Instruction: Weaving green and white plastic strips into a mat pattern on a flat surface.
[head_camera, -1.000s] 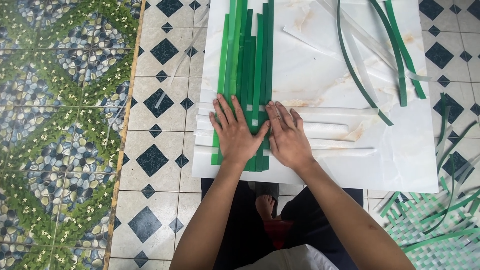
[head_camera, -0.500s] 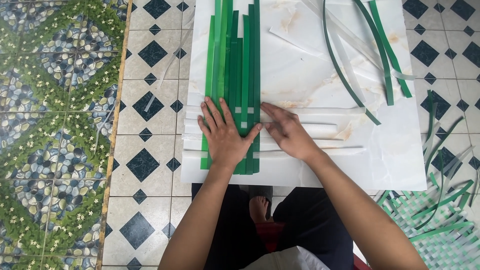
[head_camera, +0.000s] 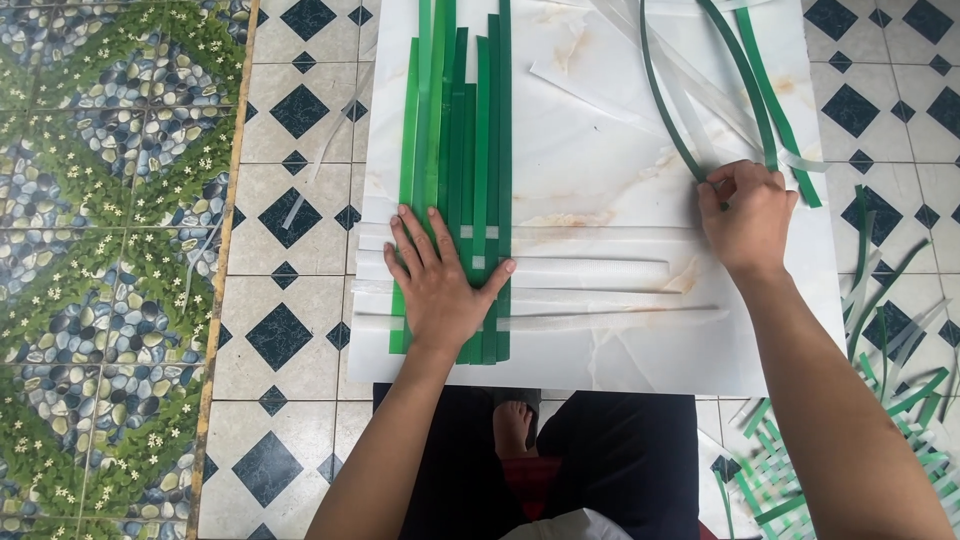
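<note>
- Pinching the near end of a dark green strip (head_camera: 668, 110), the right hand (head_camera: 745, 215) has its fingers curled shut around it at the right side of the marble-look board (head_camera: 600, 160).
- Left hand (head_camera: 440, 280) is flat, fingers spread wide, pressing on the bundle of green strips (head_camera: 460, 130); nothing gripped.
- White strips (head_camera: 590, 272) run crosswise under that palm, woven through the green ones.
- More loose green strips (head_camera: 770, 110) curve just beside the right hand.
- Board lies on a tiled floor (head_camera: 290, 200).

Glossy marble-look board (head_camera: 600, 340), plastic strips (head_camera: 470, 130)
</note>
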